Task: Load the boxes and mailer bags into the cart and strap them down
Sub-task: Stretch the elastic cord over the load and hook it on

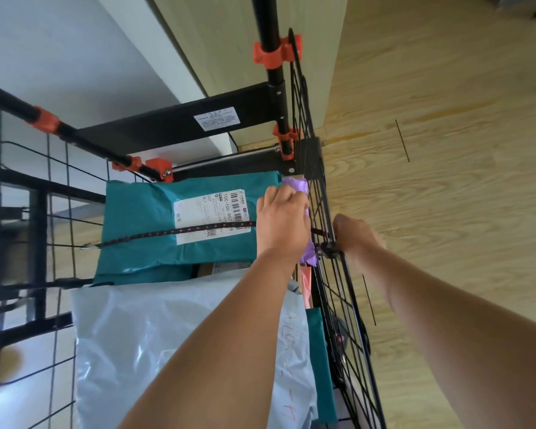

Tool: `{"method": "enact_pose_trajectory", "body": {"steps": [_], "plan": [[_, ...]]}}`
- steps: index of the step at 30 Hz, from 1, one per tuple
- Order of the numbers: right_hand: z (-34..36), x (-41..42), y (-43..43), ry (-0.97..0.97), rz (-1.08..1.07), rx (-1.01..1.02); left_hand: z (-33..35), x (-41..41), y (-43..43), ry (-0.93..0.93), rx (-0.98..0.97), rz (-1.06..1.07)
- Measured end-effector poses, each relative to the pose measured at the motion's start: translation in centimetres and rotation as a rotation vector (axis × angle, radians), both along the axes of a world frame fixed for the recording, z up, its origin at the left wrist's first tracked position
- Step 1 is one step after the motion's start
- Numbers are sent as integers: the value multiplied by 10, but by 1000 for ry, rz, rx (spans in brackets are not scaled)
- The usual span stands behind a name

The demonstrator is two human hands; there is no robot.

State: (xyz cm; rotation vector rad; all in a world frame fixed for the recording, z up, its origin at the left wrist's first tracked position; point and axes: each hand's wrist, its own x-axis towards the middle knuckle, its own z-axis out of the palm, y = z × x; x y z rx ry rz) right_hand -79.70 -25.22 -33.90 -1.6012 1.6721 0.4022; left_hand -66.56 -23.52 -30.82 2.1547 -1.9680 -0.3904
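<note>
I look down into a black wire cart [331, 292]. A teal mailer bag [143, 218] with a white label lies on top, and a black bungee cord [167, 234] with red flecks is stretched across it. My left hand [280, 222] is inside the cart with its fingers curled over the cord's right end, next to a purple mailer bag [296, 184]. My right hand [358, 232] is outside the right wire wall and grips the cord's hook [328, 246] at the wire. A pale grey mailer bag [143, 335] fills the near part. Boxes are mostly hidden beneath.
The cart's black handle posts with orange clamps [274, 54] rise at the far end. Another teal bag [321, 366] and a pink one [305, 283] are wedged along the right wall. Wooden floor [446, 181] lies to the right, and a white wall [59, 51] to the left.
</note>
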Motion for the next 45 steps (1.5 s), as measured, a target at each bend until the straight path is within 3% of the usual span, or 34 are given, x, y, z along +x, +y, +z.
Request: {"method": "enact_pose_trajectory", "body": {"steps": [6,13,18,23,26,29,32,35,41,45], "plan": [[18,-26,39,-18,-64,95,24,-10,24,48,67,57],[41,-27,60,-23,-120,-19,36,-30,65,158,189,105],[32,-32,49,-2,-122,-99,29,-32,68,167,158,106],[16,-25,47,216,-2,-171,19,-21,56,141,163,72],[10,-22,43,289,94,-94,17,-22,49,118,190,50],[1,-17,35,112,-54,-57,16,-23,44,111,195,65],[-2,-13,28,-49,-247,-258,15,-21,42,124,225,102],[0,-13,22,-115,-197,-377,16,-21,42,119,249,99],[-3,-14,28,13,-17,-249,16,-22,41,126,258,101],[5,-22,34,139,-36,-157,18,-22,41,110,256,96]]}}
